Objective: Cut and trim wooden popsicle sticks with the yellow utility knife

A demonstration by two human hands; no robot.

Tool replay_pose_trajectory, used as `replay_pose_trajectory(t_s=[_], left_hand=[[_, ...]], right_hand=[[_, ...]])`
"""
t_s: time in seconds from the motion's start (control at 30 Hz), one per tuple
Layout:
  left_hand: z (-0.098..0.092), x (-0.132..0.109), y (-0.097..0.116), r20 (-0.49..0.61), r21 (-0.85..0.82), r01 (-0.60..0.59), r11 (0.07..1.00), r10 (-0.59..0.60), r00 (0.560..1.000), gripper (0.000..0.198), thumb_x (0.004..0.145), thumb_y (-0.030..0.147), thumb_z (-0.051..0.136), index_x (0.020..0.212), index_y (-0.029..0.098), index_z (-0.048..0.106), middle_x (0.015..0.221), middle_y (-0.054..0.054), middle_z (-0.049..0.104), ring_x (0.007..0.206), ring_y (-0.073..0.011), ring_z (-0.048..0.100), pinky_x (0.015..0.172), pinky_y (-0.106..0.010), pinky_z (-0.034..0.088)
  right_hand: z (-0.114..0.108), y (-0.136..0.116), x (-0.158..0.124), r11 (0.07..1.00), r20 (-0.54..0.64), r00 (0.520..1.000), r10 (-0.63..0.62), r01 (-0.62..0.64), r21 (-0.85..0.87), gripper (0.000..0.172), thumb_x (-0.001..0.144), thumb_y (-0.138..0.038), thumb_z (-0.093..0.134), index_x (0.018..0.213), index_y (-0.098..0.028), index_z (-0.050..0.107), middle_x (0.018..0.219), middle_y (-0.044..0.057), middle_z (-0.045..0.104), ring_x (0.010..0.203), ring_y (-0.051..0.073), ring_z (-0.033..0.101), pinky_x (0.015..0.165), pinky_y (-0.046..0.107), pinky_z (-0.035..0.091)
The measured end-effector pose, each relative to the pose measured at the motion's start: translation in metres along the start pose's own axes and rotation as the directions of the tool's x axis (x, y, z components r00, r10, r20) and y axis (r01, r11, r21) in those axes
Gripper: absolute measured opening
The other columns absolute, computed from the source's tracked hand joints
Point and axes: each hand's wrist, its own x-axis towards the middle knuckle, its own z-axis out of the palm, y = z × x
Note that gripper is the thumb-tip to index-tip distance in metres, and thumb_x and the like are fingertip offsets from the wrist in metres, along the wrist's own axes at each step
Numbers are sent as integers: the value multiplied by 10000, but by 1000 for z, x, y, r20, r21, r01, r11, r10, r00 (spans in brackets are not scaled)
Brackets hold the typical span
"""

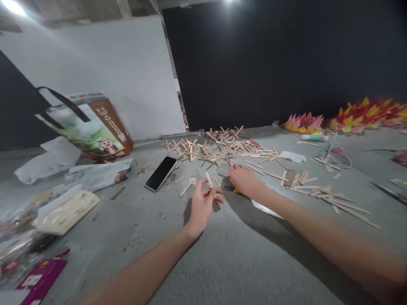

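Between the fingers and thumb of my left hand point(203, 202), a flat wooden craft stick point(209, 180) points up and away. Another craft stick point(219, 185) shows just right of those fingers, partly hidden. My right hand point(243, 178) is closed and low over the floor, its fingertips at a small red-and-white item point(229, 162); the rest of that item is hidden. Under the right hand, a dark and yellow object point(235, 190) peeks out. Ahead of both hands lies a loose heap of craft sticks point(219, 146), some crossed together.
Left of the hands lies a phone point(161, 173), with a printed carry bag point(95, 127) and plastic packets point(66, 212) beyond. More craft sticks point(318, 190) are scattered right, near a glue stick point(314, 138). Pink, red and yellow paper flowers point(365, 114) stand by the dark wall.
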Motion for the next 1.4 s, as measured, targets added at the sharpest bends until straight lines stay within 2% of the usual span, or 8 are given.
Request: replay_pose_trajectory(t_s=[0.17,0.3,0.37,0.47,0.63,0.9,1.2,1.4], left_hand=[[-2,1,-5,-19,-18,-17,1000,16,1000,517,869,414,753,1217,242,411,885,-43,787,615,-200,752,606,-297,570],[-2,1,-6,-22,-14,-12,1000,12,1000,504,893,368,727,1262,241,408,939,-61,796,638,-209,762,640,-324,591],[-1,0,-4,-29,-21,0,1000,0,1000,547,887,367,735,1302,228,408,962,-77,797,647,-215,767,648,-333,596],[0,0,-1,-28,-36,21,999,-23,999,594,862,376,765,1332,211,442,972,-86,797,665,-221,773,658,-338,604],[-1,0,-5,-8,-44,6,999,-6,1000,616,840,442,808,1309,207,484,929,-73,804,691,-234,783,684,-349,623],[-5,3,-11,17,8,-17,1000,17,1000,624,872,528,783,1307,186,494,893,-78,805,698,-239,779,693,-342,617],[-4,-2,-5,11,84,-37,996,36,999,601,856,592,762,1243,191,537,789,-67,787,637,-253,757,636,-335,589],[-6,-5,-4,60,202,-95,975,84,995,607,922,626,669,1279,160,514,807,-94,789,617,-236,738,603,-309,541]], right_hand=[[-33,6,-4,987,12,998,-57,55,151,254,1012,-148,451,1180,-149,641,947,99,761,798,187,691,661,261,394],[-58,-8,-19,941,-53,997,-59,73,331,235,1045,-241,457,975,-172,670,819,53,721,642,144,581,598,274,303],[-63,-19,-26,920,-60,990,-130,143,366,293,1060,-259,456,878,-180,672,773,38,698,640,134,565,605,274,288],[-63,-31,-32,914,-37,982,-187,187,360,323,1052,-229,463,802,-183,662,729,25,678,608,120,521,602,278,265],[-50,-37,-31,920,17,986,-165,148,363,317,1028,-213,495,750,-179,644,722,39,665,600,124,499,582,285,253],[-29,-36,-28,942,33,972,-234,218,257,305,1042,-228,476,853,-172,708,778,69,702,648,156,573,595,297,283],[-42,-47,-38,948,87,950,-299,286,139,198,1004,-257,586,925,-168,745,896,123,761,778,227,691,649,292,380],[-45,-48,-41,958,67,968,-240,225,179,260,1022,-227,517,861,-165,712,816,101,741,699,190,658,571,299,292]])
